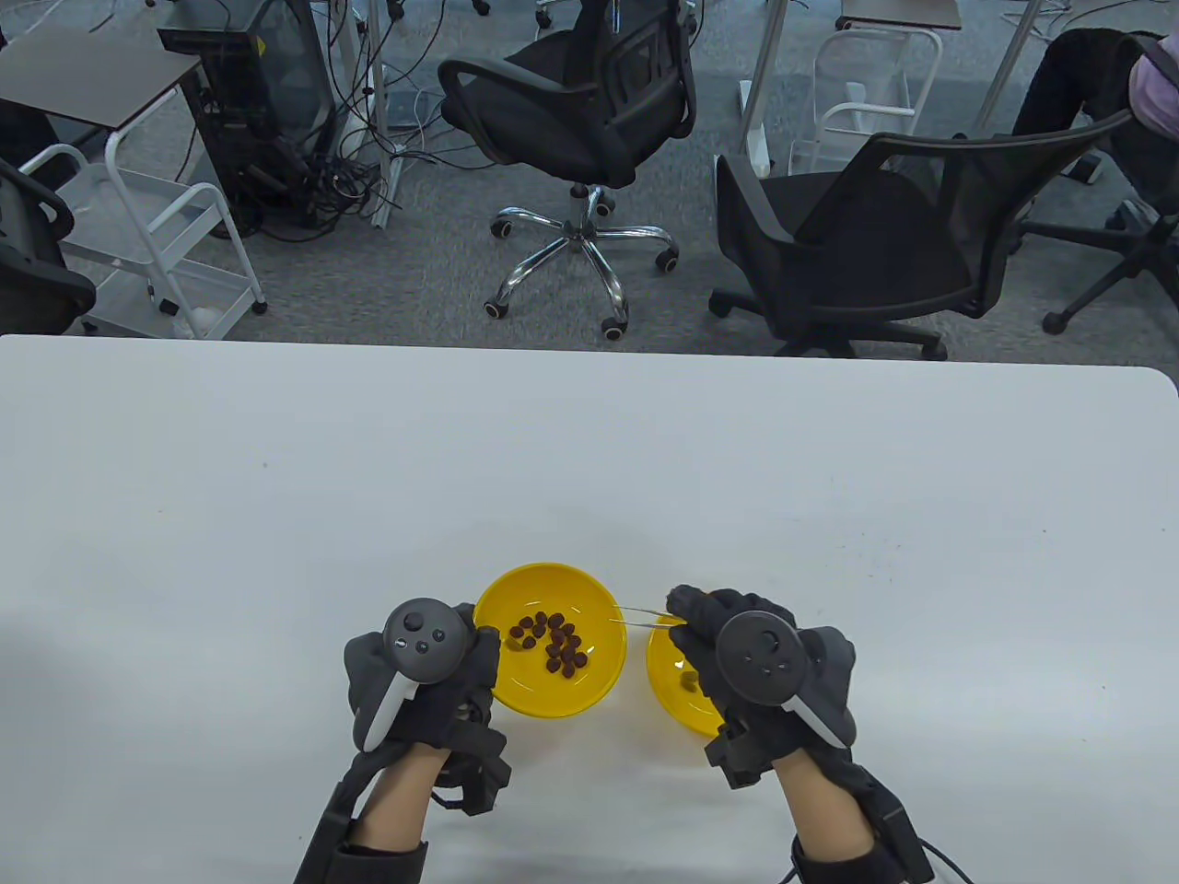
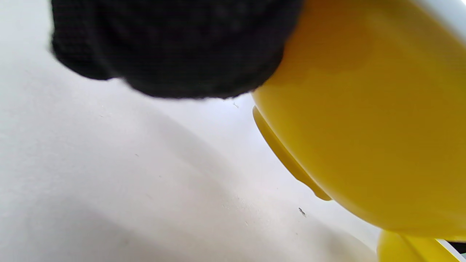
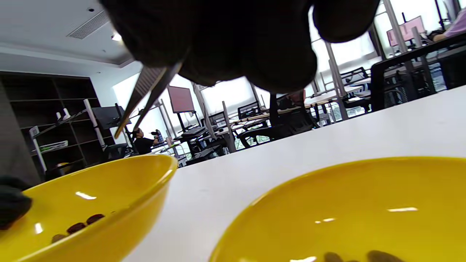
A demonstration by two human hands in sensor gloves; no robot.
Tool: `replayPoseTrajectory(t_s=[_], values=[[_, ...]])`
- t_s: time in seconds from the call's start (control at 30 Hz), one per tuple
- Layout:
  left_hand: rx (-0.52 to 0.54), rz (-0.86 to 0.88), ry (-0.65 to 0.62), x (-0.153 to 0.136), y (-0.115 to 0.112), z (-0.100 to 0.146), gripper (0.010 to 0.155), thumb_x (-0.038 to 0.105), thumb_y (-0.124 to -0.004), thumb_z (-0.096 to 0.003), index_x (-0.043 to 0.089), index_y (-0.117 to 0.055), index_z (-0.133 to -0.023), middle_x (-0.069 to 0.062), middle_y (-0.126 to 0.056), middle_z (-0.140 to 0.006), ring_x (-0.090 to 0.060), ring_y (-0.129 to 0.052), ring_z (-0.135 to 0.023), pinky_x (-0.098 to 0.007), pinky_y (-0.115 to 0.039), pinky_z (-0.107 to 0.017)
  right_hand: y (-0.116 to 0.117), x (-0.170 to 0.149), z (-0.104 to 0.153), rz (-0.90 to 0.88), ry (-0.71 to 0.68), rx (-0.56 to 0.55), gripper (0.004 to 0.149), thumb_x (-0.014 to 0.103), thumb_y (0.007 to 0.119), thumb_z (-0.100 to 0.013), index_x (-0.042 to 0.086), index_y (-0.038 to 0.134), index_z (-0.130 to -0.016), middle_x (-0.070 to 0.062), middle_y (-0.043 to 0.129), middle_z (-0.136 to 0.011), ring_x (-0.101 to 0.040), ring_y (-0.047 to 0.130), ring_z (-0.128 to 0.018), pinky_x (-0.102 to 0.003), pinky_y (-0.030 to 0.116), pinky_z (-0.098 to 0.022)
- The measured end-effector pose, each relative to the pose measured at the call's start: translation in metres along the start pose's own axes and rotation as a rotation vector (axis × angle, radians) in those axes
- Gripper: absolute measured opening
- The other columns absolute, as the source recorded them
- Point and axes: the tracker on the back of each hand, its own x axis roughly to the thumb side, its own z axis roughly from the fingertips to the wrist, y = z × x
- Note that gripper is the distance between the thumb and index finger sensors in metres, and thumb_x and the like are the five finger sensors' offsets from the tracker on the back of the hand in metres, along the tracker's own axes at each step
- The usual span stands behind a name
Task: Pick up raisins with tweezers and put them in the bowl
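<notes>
Grey carpet, two black chairs [image 1: 589, 120] beyond the white table [image 1: 276, 479], carts [image 1: 157, 239] left (cables tangled nearby), bright windows [image 3: 225, 94].

White table [image 1: 276, 479], two yellow bowls [image 1: 516, 681] (side by side)

This was an office or computer lab. Beyond the white surface [image 1: 589, 442], at the top of the table view, black mesh swivel chairs [image 1: 576, 120] stood on grey carpet [image 1: 387, 276]. A desktop tower [image 1: 249, 101] with tangled cables [image 1: 322, 180] sat in the upper left, beside a white rolling cart [image 1: 157, 239]. The right wrist view showed rows of desks with monitors [image 3: 181, 99], large windows [image 3: 225, 94], dark shelving [image 3: 47, 123] at the left and a seated person [image 3: 142, 142].
</notes>
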Motion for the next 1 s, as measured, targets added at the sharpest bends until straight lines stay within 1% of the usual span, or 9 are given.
replayPoseTrajectory(t_s=[0.1, 0.2, 0.37, 0.43, 0.6, 0.77, 0.9, 1.0], values=[[0.000, -0.001, -0.006, 0.001, 0.000, 0.001, 0.052, 0.032, -0.058, -0.0557, -0.003, -0.061, -0.094, -0.004, -0.100, -0.041, -0.002, -0.100, -0.008, -0.036, -0.091, -0.031, 0.006, 0.025, -0.005, 0.062, -0.065, 0.019, 0.047, 0.033, 0.081, -0.041, 0.015, 0.090, -0.083, -0.003, 0.090, -0.067, -0.019, 0.096, -0.053, -0.057, 0.066, -0.061], [0.000, 0.003, -0.013, 0.002, -0.001, 0.001, 0.052, 0.032, -0.058, -0.0557, -0.003, -0.061, -0.094, -0.004, -0.100, -0.041, -0.002, -0.100, -0.008, -0.036, -0.091, -0.031, 0.019, 0.050, -0.009, 0.143, -0.123, 0.054, 0.047, 0.033, 0.081, -0.040, 0.016, 0.091, -0.083, -0.002, 0.090, -0.067, -0.019, 0.096, -0.053, -0.057, 0.065, -0.062], [-0.005, 0.009, -0.022, 0.003, -0.001, 0.001, 0.052, 0.032, -0.058, -0.0557, -0.003, -0.061, -0.094, -0.004, -0.100, -0.041, -0.002, -0.100, -0.008, -0.036, -0.091, -0.031, 0.038, 0.075, -0.014, 0.283, -0.157, 0.085, 0.047, 0.034, 0.082, -0.040, 0.016, 0.092, -0.082, -0.001, 0.091, -0.066, -0.019, 0.096, -0.052, -0.056, 0.066, -0.061], [-0.003, 0.011, -0.026, 0.003, -0.001, 0.002, 0.052, 0.032, -0.058, -0.0557, -0.003, -0.061, -0.094, -0.004, -0.100, -0.041, -0.002, -0.100, -0.008, -0.036, -0.091, -0.031, 0.043, 0.081, -0.016, 0.303, -0.159, 0.097, 0.047, 0.034, 0.082, -0.040, 0.016, 0.092, -0.082, -0.002, 0.091, -0.065, -0.019, 0.097, -0.051, -0.056, 0.066, -0.061], [-0.004, 0.013, -0.034, 0.003, -0.002, 0.002, 0.052, 0.032, -0.058, -0.0558, -0.003, -0.061, -0.094, -0.004, -0.100, -0.041, -0.002, -0.100, -0.008, -0.036, -0.091, -0.031, 0.048, 0.089, -0.018, 0.323, -0.160, 0.092, 0.046, 0.034, 0.082, -0.040, 0.015, 0.092, -0.081, -0.002, 0.092, -0.065, -0.019, 0.097, -0.050, -0.056, 0.066, -0.061], [-0.002, 0.018, -0.036, 0.003, -0.001, 0.002, 0.052, 0.032, -0.058, -0.0558, -0.003, -0.061, -0.094, -0.004, -0.100, -0.041, -0.002, -0.100, -0.008, -0.036, -0.091, -0.031, 0.048, 0.091, -0.019, 0.322, -0.158, 0.090, 0.045, 0.033, 0.082, -0.040, 0.015, 0.093, -0.079, -0.002, 0.092, -0.064, -0.019, 0.096, -0.049, -0.056, 0.066, -0.061], [0.002, 0.019, -0.035, 0.002, -0.001, 0.002, 0.052, 0.032, -0.058, -0.0558, -0.003, -0.061, -0.094, -0.004, -0.100, -0.041, -0.002, -0.100, -0.008, -0.036, -0.091, -0.031, 0.039, 0.087, -0.017, 0.295, -0.153, 0.060, 0.045, 0.033, 0.082, -0.040, 0.015, 0.094, -0.079, -0.002, 0.092, -0.064, -0.019, 0.096, -0.049, -0.056, 0.066, -0.061], [0.001, 0.020, -0.030, 0.002, -0.001, 0.002, 0.052, 0.032, -0.058, -0.0557, -0.003, -0.061, -0.094, -0.004, -0.100, -0.041, -0.002, -0.100, -0.008, -0.036, -0.091, -0.031, 0.028, 0.075, -0.013, 0.247, -0.134, 0.035, 0.045, 0.033, 0.082, -0.039, 0.015, 0.094, -0.079, -0.002, 0.092, -0.064, -0.019, 0.096, -0.049, -0.056, 0.066, -0.061]])
